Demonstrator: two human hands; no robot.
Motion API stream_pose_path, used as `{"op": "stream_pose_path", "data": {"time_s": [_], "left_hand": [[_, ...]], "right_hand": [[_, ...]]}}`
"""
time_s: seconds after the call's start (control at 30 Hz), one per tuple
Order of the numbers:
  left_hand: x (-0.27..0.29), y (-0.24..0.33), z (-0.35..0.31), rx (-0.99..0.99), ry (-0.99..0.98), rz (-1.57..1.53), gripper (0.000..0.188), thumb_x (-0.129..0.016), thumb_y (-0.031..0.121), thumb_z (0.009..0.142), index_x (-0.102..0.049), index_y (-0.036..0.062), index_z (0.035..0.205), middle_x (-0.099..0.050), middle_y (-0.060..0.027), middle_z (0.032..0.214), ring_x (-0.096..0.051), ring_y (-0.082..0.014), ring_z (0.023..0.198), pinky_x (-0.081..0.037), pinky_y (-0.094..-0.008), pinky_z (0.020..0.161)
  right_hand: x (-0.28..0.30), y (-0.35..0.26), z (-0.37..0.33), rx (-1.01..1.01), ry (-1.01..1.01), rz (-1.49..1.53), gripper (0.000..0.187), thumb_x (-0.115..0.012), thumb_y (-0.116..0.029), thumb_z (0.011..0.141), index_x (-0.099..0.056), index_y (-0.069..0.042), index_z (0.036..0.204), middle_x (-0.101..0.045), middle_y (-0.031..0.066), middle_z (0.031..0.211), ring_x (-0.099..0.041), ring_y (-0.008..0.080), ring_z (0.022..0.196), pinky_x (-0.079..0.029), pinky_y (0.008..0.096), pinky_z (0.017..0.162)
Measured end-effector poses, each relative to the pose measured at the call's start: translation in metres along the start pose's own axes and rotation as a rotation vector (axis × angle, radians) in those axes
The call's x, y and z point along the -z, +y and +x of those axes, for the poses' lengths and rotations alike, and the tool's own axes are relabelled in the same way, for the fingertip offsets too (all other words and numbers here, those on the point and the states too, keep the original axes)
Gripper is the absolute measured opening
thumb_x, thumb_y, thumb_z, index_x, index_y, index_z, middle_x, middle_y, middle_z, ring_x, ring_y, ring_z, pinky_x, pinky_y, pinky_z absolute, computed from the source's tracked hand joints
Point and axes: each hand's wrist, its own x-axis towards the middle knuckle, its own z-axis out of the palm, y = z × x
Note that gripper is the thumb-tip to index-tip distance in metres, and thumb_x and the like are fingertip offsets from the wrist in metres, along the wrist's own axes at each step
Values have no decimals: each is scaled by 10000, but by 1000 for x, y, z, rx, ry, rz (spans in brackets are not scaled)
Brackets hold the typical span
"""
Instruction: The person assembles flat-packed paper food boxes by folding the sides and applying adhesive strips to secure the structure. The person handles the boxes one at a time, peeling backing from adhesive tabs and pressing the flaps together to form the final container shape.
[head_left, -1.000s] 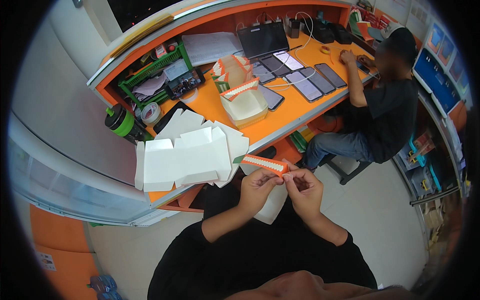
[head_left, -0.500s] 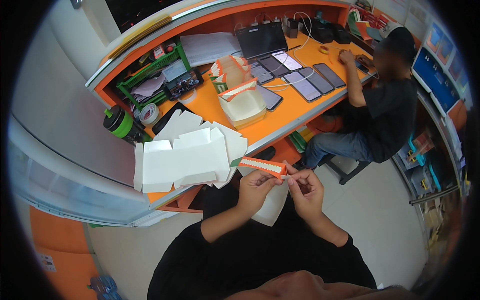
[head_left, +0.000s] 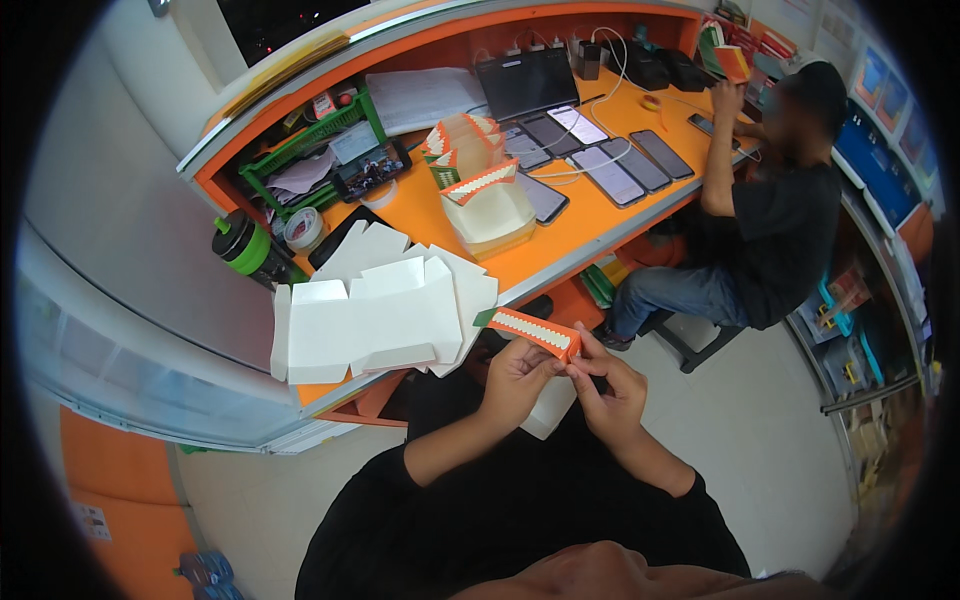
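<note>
A partly folded paper food carton (head_left: 532, 331), orange with a white zigzag band and a green end, is held above my lap. My left hand (head_left: 518, 385) pinches its lower edge. With thumb and fingertips, my right hand (head_left: 612, 388) grips the orange corner at the right end. Part of the carton's white inside hangs below my hands. Flat white carton blanks (head_left: 370, 325) lie in a loose pile on the desk to the left. Beyond them stand folded cartons (head_left: 490, 215), nested together, with the same orange and zigzag rims.
Several phones (head_left: 610, 172) with white cables lie on the orange desk (head_left: 520, 268), before a dark tablet (head_left: 525, 90). A green basket (head_left: 315, 150), a tape roll (head_left: 304, 230) and a green-black bottle (head_left: 250, 250) stand left. At right sits a person (head_left: 780, 190), one hand raised with an orange-yellow item.
My fingers have drawn the carton's right corner together, and its orange side is turned more toward me. The person at right has lifted a hand with an orange-yellow item.
</note>
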Motion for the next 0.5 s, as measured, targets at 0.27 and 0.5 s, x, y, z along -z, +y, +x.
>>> {"op": "stream_pose_path", "data": {"time_s": [0.27, 0.5], "left_hand": [[0, -2, -2, 71, -33, -190, 309, -641, 57, 982, -540, -12, 1266, -674, -118, 1159, -693, -172, 1025, -602, -346, 921], [0, -1, -3, 16, -38, -129, 275, -663, 88, 980, -579, -2, 1226, -676, -83, 1098, -682, -162, 1025, -571, -315, 922]], "right_hand": [[-4, 2, 2, 148, 62, -4, 176, -773, 56, 790, -711, 25, 952, -647, 337, 1216, -743, 322, 1002, -588, 302, 809], [-3, 2, 1, 202, 3, -296, 170, -785, 23, 766, -755, 1, 932, -650, 348, 1194, -762, 297, 903, -595, 282, 733]]}}
